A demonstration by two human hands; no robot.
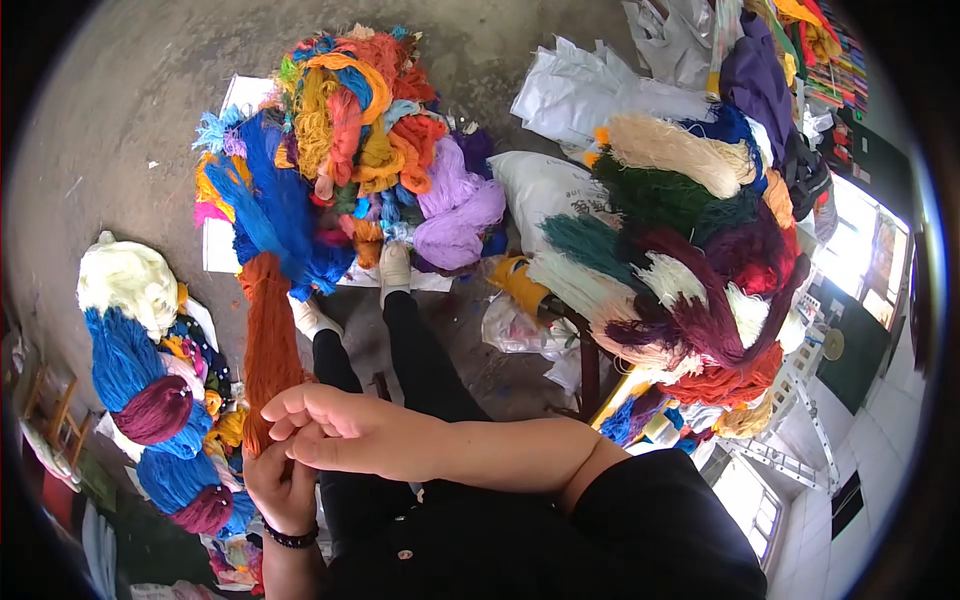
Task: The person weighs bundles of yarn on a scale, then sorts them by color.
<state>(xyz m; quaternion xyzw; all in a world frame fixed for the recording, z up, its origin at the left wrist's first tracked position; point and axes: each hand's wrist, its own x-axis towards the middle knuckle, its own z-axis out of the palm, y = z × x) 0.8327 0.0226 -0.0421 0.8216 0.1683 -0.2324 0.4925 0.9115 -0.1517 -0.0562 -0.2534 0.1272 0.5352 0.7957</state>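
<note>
A long rust-orange skein of yarn [270,340] stretches from the blue yarn [270,200] at the far end down to my left hand [280,490]. That hand wears a dark beaded bracelet [291,538], and its fingers are closed around the skein's near end. Reaching across in front of my body, my right hand [355,425] lies over the left fingers. Its fingers are loosely bent and apart, beside the skein, and I see nothing held in them. Part of the skein's end is hidden behind the hands.
A multicoloured yarn heap [360,130] lies ahead, near my feet. Cream, blue and maroon bundles [140,350] stand at left. On the right, another yarn pile [690,250] sits beside white sacks [545,195]. A metal ladder [805,430] stands farther right, near bright windows.
</note>
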